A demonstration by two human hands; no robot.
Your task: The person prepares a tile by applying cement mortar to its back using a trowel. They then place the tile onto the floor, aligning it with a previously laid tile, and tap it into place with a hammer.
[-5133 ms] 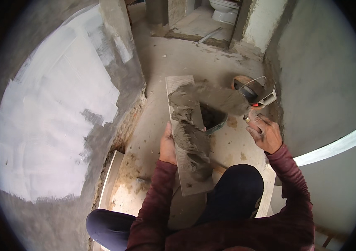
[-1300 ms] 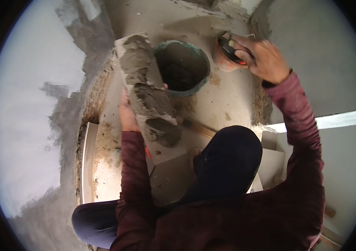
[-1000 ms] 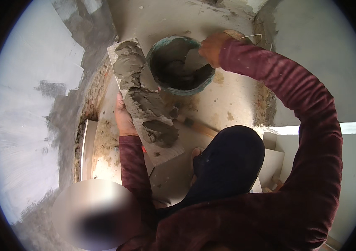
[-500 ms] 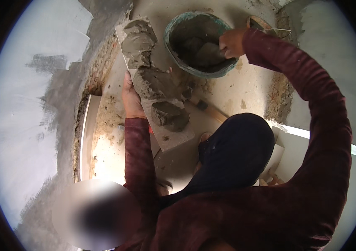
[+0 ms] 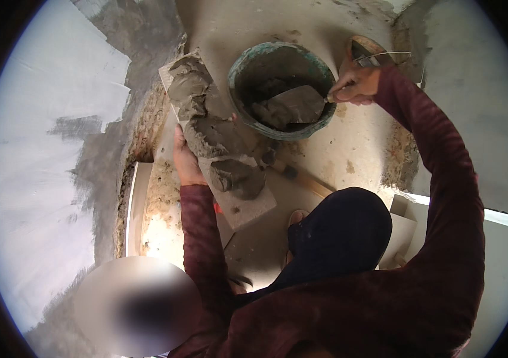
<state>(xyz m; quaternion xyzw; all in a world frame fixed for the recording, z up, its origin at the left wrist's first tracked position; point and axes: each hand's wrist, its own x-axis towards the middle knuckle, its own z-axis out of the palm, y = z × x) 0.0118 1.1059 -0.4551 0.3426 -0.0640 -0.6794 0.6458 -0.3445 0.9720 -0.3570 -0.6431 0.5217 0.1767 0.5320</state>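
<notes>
My left hand (image 5: 187, 160) grips the left edge of a long, narrow, pale tile (image 5: 259, 209). Several thick lumps of wet grey mortar (image 5: 209, 136) lie along its upper face. To the right of the tile stands a round bucket (image 5: 329, 74) with a mortar-smeared green rim, holding more mortar. My right hand (image 5: 358, 85) is closed round the handle of a trowel at the bucket's right rim. The trowel's blade (image 5: 306, 101) lies inside the bucket, with mortar against its left part; most of the handle is hidden by my fingers.
A tool with a wooden handle (image 5: 315, 184) lies on the floor between the tile and my knee (image 5: 343, 230). Beyond my right hand is a small container (image 5: 366, 46) with a thin wire handle. A pale strip (image 5: 138, 206) stands along the rough base of the left wall.
My right hand has drawn back to the bucket's right rim, and the trowel's blade has come into sight in the mortar. My left hand keeps its grip on the tile. The whole view has shifted slightly.
</notes>
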